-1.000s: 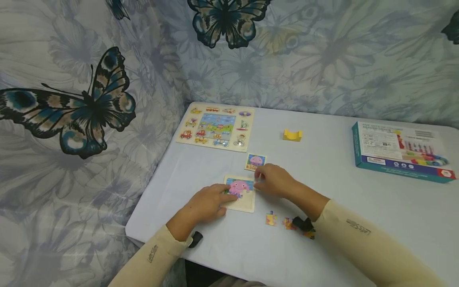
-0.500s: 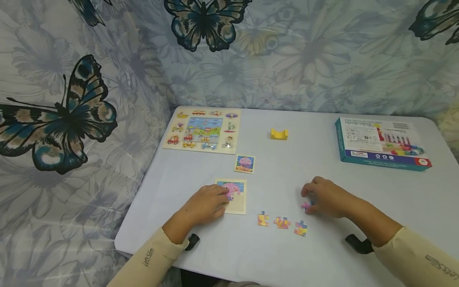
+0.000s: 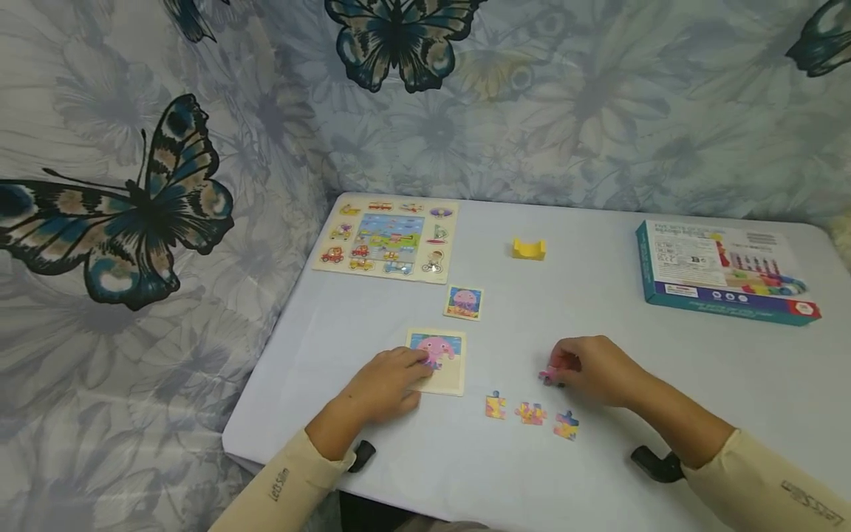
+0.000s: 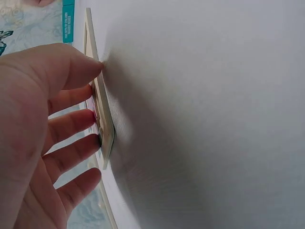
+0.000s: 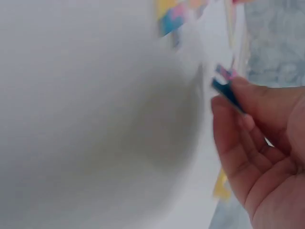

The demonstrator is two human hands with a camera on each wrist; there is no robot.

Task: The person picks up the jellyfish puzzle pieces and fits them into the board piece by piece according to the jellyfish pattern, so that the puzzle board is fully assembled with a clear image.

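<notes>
My right hand (image 3: 598, 369) pinches a small pink and blue puzzle piece (image 5: 228, 88) between thumb and fingers, held a little above the table. My left hand (image 3: 385, 380) rests its fingertips on the left side of a square wooden puzzle board (image 3: 448, 381), whose upper part shows a pink elephant picture. In the left wrist view the left thumb (image 4: 83, 71) touches the board's near edge, with the other fingers extended across it. Between the hands lie three loose pieces: a yellow one (image 3: 495, 406), a pink and yellow one (image 3: 531, 413) and a blue and yellow one (image 3: 566, 425).
Behind the board lies a small square picture card (image 3: 464, 303). A larger vehicle puzzle board (image 3: 321, 256) is at the back left. A yellow curved block (image 3: 528, 250) stands at the back middle, and a flat box (image 3: 731, 273) lies at the back right.
My right hand has moved from beside the board out to the right, where it picked up a puzzle piece and now brings it slightly left. My left hand has stayed on the board.
</notes>
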